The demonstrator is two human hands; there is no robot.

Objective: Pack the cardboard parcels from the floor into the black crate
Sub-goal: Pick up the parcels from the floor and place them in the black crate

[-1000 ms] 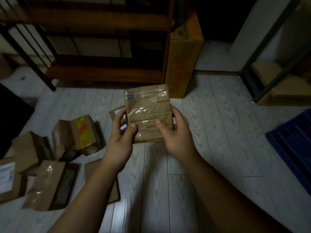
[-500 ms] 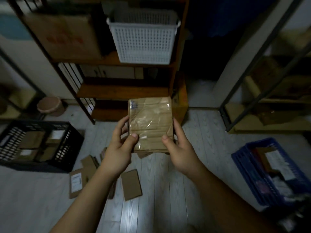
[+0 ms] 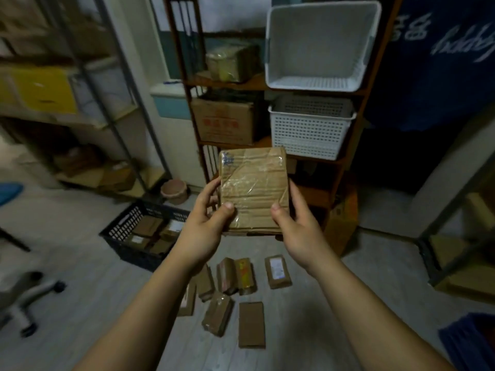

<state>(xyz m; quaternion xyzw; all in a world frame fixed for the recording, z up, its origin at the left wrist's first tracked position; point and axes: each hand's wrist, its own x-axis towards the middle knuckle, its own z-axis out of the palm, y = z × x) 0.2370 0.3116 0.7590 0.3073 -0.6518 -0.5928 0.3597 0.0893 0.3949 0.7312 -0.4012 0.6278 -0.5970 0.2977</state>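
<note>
Held parcel: a flat cardboard parcel (image 3: pixel 254 190), wrapped in shiny clear tape, is up in the air in front of the person, broad face toward the camera, a smudge of blue marking at its top left corner.
Left hand: the left hand (image 3: pixel 207 223) grips the parcel's left edge, thumb pressed flat on the front face near the lower left, fingers curled round behind.
Right hand: the right hand (image 3: pixel 297 223) clamps the right edge the same way, thumb on the front near the lower right, fingers wrapped out of sight at the back.
Black crate: the black crate (image 3: pixel 117 231) sits on the floor, down and to the left of the held parcel, well apart from it. Several brown parcels already lie inside, a couple with white labels.
Floor parcels: a loose cluster of parcels (image 3: pixel 233 287) lies on the pale wood-look floor (image 3: pixel 80 303) below the hands, just right of the crate. One carries a white label, one has yellow and red tape, one plain flat piece lies nearest the camera.
Shelf: a wooden shelf unit (image 3: pixel 356 135) stands straight behind the parcel, with two white baskets (image 3: pixel 310 127) stacked on separate levels and a big cardboard box (image 3: pixel 223 121) to their left.
Bucket: a small pinkish bucket (image 3: pixel 174 190) stands by the shelf foot, just beyond the crate.
Far right: a blue crate corner (image 3: pixel 468 341) peeks in low at the edge.
Far left: an office chair base (image 3: pixel 29 298), blurred.
</note>
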